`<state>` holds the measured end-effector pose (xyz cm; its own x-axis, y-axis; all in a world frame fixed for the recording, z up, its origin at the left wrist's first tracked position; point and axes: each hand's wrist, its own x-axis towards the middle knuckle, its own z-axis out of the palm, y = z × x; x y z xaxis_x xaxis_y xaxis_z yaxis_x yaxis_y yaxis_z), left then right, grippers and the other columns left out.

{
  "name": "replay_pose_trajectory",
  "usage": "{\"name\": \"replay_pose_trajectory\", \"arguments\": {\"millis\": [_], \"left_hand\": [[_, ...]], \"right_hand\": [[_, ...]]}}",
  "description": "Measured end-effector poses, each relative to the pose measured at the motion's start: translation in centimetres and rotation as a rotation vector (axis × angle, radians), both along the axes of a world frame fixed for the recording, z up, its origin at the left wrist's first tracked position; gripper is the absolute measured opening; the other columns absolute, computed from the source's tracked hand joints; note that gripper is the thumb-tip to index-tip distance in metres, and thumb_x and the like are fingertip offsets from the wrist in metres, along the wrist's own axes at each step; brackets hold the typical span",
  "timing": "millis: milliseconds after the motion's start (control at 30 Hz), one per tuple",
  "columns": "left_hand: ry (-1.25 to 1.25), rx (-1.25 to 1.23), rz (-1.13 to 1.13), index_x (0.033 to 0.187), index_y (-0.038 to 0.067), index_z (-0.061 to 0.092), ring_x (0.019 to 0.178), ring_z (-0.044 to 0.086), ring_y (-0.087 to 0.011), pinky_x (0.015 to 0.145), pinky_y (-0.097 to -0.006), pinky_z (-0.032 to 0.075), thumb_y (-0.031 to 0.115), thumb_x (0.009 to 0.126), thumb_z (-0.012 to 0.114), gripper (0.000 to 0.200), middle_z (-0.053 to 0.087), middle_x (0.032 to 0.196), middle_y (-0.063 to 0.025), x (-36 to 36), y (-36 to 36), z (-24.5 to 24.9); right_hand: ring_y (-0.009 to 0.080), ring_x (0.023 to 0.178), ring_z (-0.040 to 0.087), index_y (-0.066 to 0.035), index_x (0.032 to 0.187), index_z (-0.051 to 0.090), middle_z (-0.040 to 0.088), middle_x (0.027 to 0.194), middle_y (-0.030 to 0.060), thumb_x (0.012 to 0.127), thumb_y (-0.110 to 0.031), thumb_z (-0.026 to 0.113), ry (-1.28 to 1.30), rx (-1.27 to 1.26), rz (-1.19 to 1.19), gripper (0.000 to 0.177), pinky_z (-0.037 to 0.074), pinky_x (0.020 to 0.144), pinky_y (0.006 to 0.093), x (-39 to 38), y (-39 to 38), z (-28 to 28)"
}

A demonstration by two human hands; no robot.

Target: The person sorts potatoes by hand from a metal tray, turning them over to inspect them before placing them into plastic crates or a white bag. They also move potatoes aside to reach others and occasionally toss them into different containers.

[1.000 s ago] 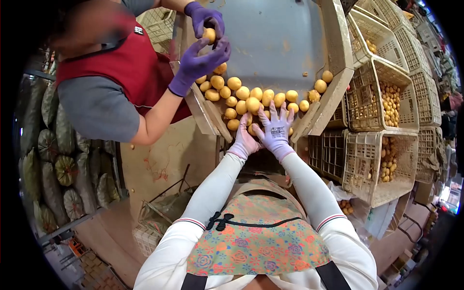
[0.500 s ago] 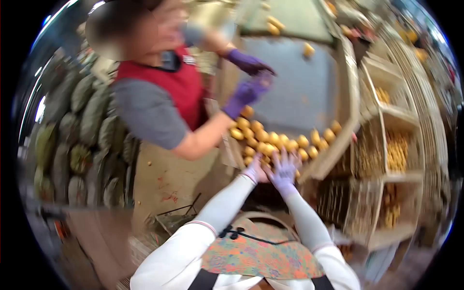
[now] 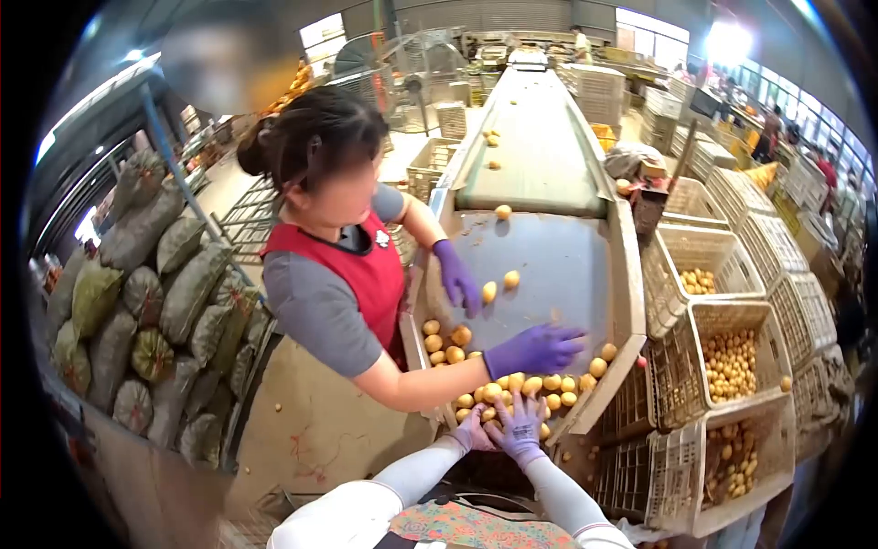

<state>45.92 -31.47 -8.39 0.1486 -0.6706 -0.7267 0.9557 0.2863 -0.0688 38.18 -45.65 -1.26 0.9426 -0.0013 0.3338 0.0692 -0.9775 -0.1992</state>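
Yellow potatoes [image 3: 492, 392] lie bunched along the near end of a grey-bottomed sorting tray [image 3: 558, 261]. My right hand [image 3: 519, 427], in a pale purple glove, rests on the nearest potatoes with its fingers spread. Beside it, at the tray's near edge, my left hand [image 3: 474, 430] touches potatoes with its fingers stretched out; part of it is hard to make out. Neither hand grips a potato. Just beyond my hands, a co-worker's purple-gloved hand [image 3: 535, 352] sweeps across the pile, slightly blurred. The co-worker's other gloved hand [image 3: 456, 277] hangs over the tray's left side.
A co-worker in a red apron [image 3: 366, 265] stands at the left. Behind the tray runs a green conveyor belt [image 3: 526, 156] with a few potatoes. Plastic crates [image 3: 727, 316] holding potatoes line the right. Filled sacks [image 3: 197, 293] are stacked at the left.
My view has tilted up, showing more of the conveyor and hall. The co-worker's hands, close together before, are now apart, one reaching right over the pile. My hands stay at the tray's near edge.
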Motion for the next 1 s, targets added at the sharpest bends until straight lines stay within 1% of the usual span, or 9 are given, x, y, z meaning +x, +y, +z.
{"name": "replay_pose_trajectory", "arguments": {"millis": [133, 267, 300, 333, 433, 600, 667, 700, 1000], "left_hand": [[0.142, -0.064, -0.003, 0.145, 0.019, 0.045, 0.133, 0.047, -0.0396, 0.111, -0.066, 0.033, 0.068, 0.083, 0.063, 0.081, 0.051, 0.146, -0.0115, 0.6, -0.1, -1.3], [0.063, -0.013, 0.038, 0.145, 0.021, 0.044, 0.133, 0.047, -0.039, 0.111, -0.0664, 0.033, 0.075, 0.083, 0.06, 0.084, 0.049, 0.148, -0.0109, 0.1, 0.1, -2.4], [0.044, 0.061, 0.033, 0.147, 0.022, 0.043, 0.137, 0.044, -0.0387, 0.112, -0.0667, 0.031, 0.077, 0.084, 0.057, 0.085, 0.045, 0.153, -0.01, -0.6, -0.3, 1.0], [0.147, 0.055, 0.073, 0.151, 0.024, 0.04, 0.142, 0.038, -0.0385, 0.114, -0.0677, 0.027, 0.077, 0.085, 0.054, 0.086, 0.039, 0.159, -0.0095, -0.9, 0.0, 1.0], [0.049, -0.123, 0.089, 0.155, 0.02, 0.036, 0.146, 0.033, -0.0396, 0.116, -0.0686, 0.023, 0.078, 0.086, 0.051, 0.091, 0.035, 0.162, -0.0095, -1.0, 0.9, -1.4], [-0.093, -0.023, -0.012, 0.15, 0.021, 0.043, 0.137, 0.045, -0.0416, 0.111, -0.0702, 0.03, 0.08, 0.085, 0.052, 0.089, 0.043, 0.156, -0.0112, -0.9, 0.2, 0.6], [0.027, -0.039, 0.033, 0.149, 0.021, 0.043, 0.132, 0.049, -0.0412, 0.108, -0.0697, 0.034, 0.081, 0.082, 0.055, 0.091, 0.046, 0.152, -0.0123, -0.8, 0.1, 0.7], [-0.004, 0.011, 0.022, 0.148, 0.024, 0.045, 0.132, 0.048, -0.0379, 0.107, -0.0666, 0.035, 0.083, 0.081, 0.053, 0.09, 0.048, 0.151, -0.0066, -0.9, -0.1, 1.0], [0.107, 0.041, -0.023, 0.151, 0.026, 0.041, 0.139, 0.041, -0.0382, 0.11, -0.0672, 0.03, 0.086, 0.079, 0.054, 0.095, 0.043, 0.156, -0.0066, -1.1, -0.2, 2.8]], "right_hand": [[0.046, 0.137, 0.04, -0.034, 0.143, 0.055, 0.046, 0.15, 0.0183, 0.08, -0.056, 0.068, -0.024, 0.083, 0.095, 0.068, 0.016, 0.111, 0.0762, 0.4, -0.7, -2.0], [0.0443, 0.139, 0.04, -0.034, 0.142, 0.057, 0.047, 0.15, 0.0186, 0.079, -0.06, 0.065, 0.037, 0.021, 0.101, 0.069, 0.015, 0.111, 0.078, 0.8, -0.6, -2.7], [0.0441, 0.14, 0.039, -0.034, 0.142, 0.057, 0.047, 0.15, 0.0182, 0.078, -0.062, 0.064, 0.072, -0.037, 0.109, 0.07, 0.015, 0.11, 0.0791, 0.9, -0.7, -2.5], [0.0441, 0.141, 0.038, -0.033, 0.14, 0.058, 0.05, 0.147, 0.0185, 0.081, -0.062, 0.062, 0.008, 0.022, 0.124, 0.067, 0.011, 0.113, 0.0762, 0.8, -0.7, -1.9], [0.043, 0.136, 0.044, -0.033, 0.142, 0.056, 0.052, 0.146, 0.0166, 0.082, -0.062, 0.063, 0.035, 0.005, 0.107, 0.067, 0.013, 0.113, 0.0749, 0.9, -0.6, -1.5], [0.0426, 0.135, 0.047, -0.034, 0.145, 0.054, 0.052, 0.147, 0.0185, 0.077, -0.06, 0.067, 0.049, 0.03, 0.113, 0.073, 0.013, 0.113, 0.0753, 1.3, -0.5, -0.8], [0.0419, 0.135, 0.047, -0.034, 0.144, 0.055, 0.053, 0.146, 0.0186, 0.077, -0.059, 0.067, 0.065, 0.048, 0.1, 0.073, 0.014, 0.114, 0.074, 1.4, -0.5, -0.7], [0.0412, 0.136, 0.047, -0.035, 0.145, 0.054, 0.053, 0.146, 0.0187, 0.077, -0.059, 0.067, 0.085, 0.031, 0.102, 0.074, 0.014, 0.115, 0.0727, 1.4, -0.5, -0.6], [0.0406, 0.138, 0.045, -0.038, 0.149, 0.049, 0.05, 0.149, 0.018, 0.08, -0.06, 0.064, 0.125, -0.008, 0.091, 0.074, 0.013, 0.116, 0.0711, 1.1, -0.4, -0.4]]}}
